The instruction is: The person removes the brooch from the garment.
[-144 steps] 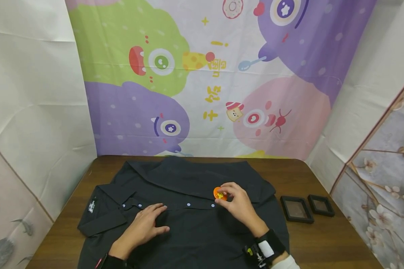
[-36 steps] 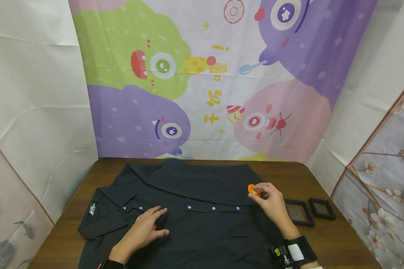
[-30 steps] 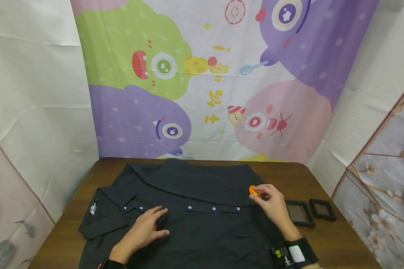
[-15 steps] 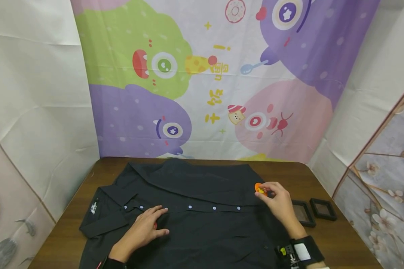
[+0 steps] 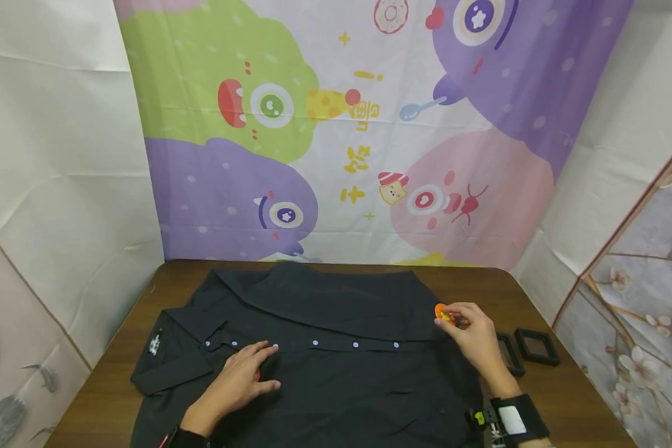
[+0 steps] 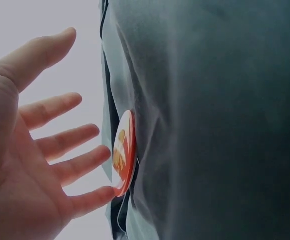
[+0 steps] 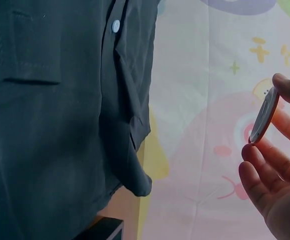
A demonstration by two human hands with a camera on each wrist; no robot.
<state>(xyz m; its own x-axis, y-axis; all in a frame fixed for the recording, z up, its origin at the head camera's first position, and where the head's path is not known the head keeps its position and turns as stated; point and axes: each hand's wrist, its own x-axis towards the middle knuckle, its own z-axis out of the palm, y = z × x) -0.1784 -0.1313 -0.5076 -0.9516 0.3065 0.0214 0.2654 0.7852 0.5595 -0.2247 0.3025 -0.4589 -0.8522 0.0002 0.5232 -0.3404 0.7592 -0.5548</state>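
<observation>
A black shirt [image 5: 325,392] with several white buttons lies spread on the table. My right hand [image 5: 473,336] pinches a round orange pin badge [image 5: 441,313] by its edge, above the shirt's right side. In the right wrist view, the pin badge [image 7: 265,115] shows its grey back, nearly edge-on. My left hand [image 5: 235,386] rests over the shirt's left-middle part, fingers extended and spread. Beside those fingers, in the left wrist view, a red-rimmed badge [image 6: 125,152] with a white and yellow face sits against the shirt; the little fingertip is right at its lower edge.
Two black square frames [image 5: 537,346] [image 5: 509,354] lie on the brown table [image 5: 577,404] right of the shirt, one partly hidden by my right wrist. A cartoon-printed cloth [image 5: 336,236] hangs behind the table, with white cloth [image 5: 67,155] at the left.
My right hand has carried the orange pin badge rightward from above the shirt's middle to its right edge, now partly covering the nearer frame. The left hand stays nearly in place.
</observation>
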